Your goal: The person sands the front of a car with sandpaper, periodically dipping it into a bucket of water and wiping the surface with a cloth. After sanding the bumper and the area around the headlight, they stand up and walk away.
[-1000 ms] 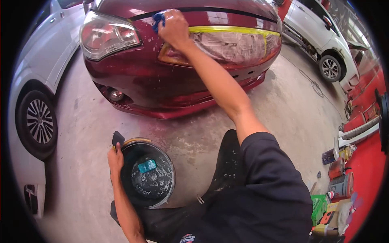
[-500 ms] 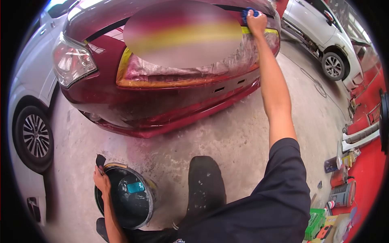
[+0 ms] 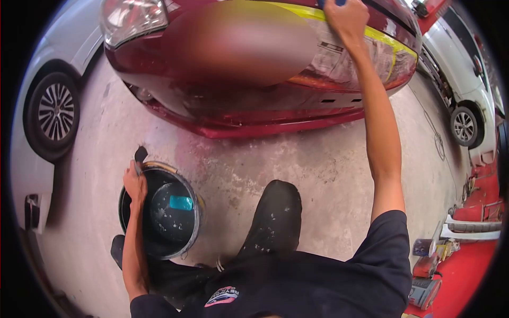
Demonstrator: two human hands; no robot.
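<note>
My right hand (image 3: 350,20) is closed on a blue cloth (image 3: 333,2), mostly cut off by the top edge of the view. It is against the dark red car (image 3: 254,119), by the yellow masking tape (image 3: 382,36) above the papered bumper area. At the lower left, my left hand (image 3: 134,181) grips a thin black sheet, perhaps sandpaper (image 3: 140,154), at the rim of a black bucket (image 3: 195,212). Inside the bucket lies a teal block (image 3: 181,203). A blurred oval hides part of the car.
A silver car (image 3: 69,32) stands at left, its wheel (image 3: 53,115) close by. Another white car (image 3: 458,63) is at right. Cans (image 3: 424,247) and car parts (image 3: 472,228) lie along the red floor strip (image 3: 472,275). A hose or cable (image 3: 439,146) lies on the concrete.
The view has shifted, so the red car sits higher and farther right. My right hand with the blue cloth has moved toward the yellow tape. My left hand stays at the bucket rim.
</note>
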